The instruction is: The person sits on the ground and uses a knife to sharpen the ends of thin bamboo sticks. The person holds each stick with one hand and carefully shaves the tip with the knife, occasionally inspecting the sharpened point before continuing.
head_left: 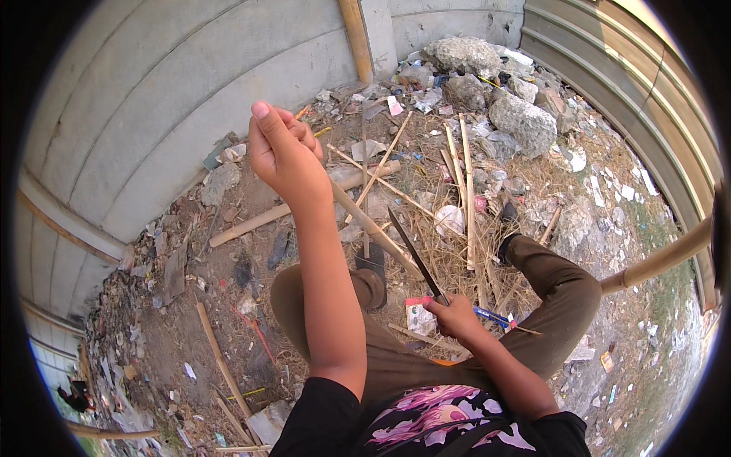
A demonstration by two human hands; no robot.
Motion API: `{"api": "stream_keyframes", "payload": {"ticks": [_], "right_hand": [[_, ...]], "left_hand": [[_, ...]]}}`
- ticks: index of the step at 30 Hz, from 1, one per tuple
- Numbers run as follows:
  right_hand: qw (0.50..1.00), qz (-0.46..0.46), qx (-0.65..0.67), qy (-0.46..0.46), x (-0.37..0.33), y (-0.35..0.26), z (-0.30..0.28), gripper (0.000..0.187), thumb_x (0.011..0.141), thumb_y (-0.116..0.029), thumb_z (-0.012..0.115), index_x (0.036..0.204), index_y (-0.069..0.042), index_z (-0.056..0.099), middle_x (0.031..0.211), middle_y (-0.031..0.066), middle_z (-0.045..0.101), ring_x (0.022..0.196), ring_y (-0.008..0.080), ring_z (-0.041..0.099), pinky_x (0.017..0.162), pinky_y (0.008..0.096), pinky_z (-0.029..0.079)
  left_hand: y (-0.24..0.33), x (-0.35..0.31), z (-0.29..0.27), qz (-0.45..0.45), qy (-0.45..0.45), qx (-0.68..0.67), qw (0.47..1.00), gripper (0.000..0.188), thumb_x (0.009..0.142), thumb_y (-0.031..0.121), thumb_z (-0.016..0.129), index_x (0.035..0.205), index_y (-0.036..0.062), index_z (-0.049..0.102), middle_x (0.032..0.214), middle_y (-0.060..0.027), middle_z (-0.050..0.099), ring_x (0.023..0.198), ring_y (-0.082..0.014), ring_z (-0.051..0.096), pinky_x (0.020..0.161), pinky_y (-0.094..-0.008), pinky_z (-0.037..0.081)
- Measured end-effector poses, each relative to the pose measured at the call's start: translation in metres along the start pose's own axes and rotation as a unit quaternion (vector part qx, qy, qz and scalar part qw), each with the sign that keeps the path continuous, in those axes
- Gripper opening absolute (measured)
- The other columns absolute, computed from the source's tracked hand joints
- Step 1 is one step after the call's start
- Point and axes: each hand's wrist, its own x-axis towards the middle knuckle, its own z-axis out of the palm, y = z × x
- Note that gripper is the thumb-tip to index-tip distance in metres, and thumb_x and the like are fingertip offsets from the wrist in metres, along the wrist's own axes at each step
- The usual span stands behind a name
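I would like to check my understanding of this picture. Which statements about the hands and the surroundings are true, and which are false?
1. The right hand holds a long knife. True.
2. The left hand rests flat on the ground. False: it is raised in the air.
3. Large rocks lie near the corner between the grey wall and the ribbed panel. True.
4. The knife's blade points back toward the person's body. False: it points away.
5. The person wears bright blue trousers. False: they are brown.
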Motion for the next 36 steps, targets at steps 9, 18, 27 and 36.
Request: {"api": "stream_keyframes", "payload": {"ticks": [9,18,27,36], "right_hand": [[0.939,-0.309,-0.037,0.147,0.015,0.010,0.031,0.034,0.095,-0.018,0.064,0.069,-0.001,0.053,0.052,0.0049,0.046,0.049,0.0104,0.042,0.047,0.0333,0.035],[0.933,0.291,0.204,-0.060,0.046,0.081,0.007,0.024,0.089,-0.015,0.064,0.071,-0.008,0.050,0.056,0.0013,0.047,0.043,0.0124,0.043,0.041,0.0314,0.032],[0.926,-0.326,0.006,0.193,-0.045,-0.071,-0.001,0.030,0.095,-0.016,0.064,0.073,-0.002,0.051,0.049,-0.0022,0.041,0.047,0.0046,0.038,0.044,0.0282,0.029],[0.987,0.152,0.025,-0.032,0.037,0.096,0.023,0.024,0.089,-0.016,0.065,0.077,0.002,0.055,0.055,0.0050,0.048,0.040,0.0168,0.047,0.037,0.0361,0.035]], "left_hand": [[-0.007,0.001,0.004,0.020,-0.022,-0.015,0.999,0.032,0.102,0.034,0.058,0.095,0.0026,0.055,0.062,0.0062,0.034,0.049,-0.0022,0.027,0.042,-0.0229,0.018],[-0.012,0.006,0.000,0.049,-0.005,0.023,0.998,0.036,0.103,0.035,0.056,0.107,-0.0009,0.057,0.061,0.0059,0.037,0.048,-0.0015,0.029,0.042,-0.0215,0.021],[-0.007,0.002,0.005,0.013,-0.024,-0.031,0.999,0.036,0.103,0.036,0.055,0.099,0.0004,0.059,0.065,0.0061,0.034,0.051,-0.0027,0.027,0.044,-0.0222,0.018],[-0.007,0.001,0.010,-0.012,-0.026,-0.022,0.999,0.038,0.102,0.040,0.056,0.092,0.0027,0.055,0.065,0.0057,0.032,0.051,-0.0029,0.025,0.044,-0.0225,0.016]]}}
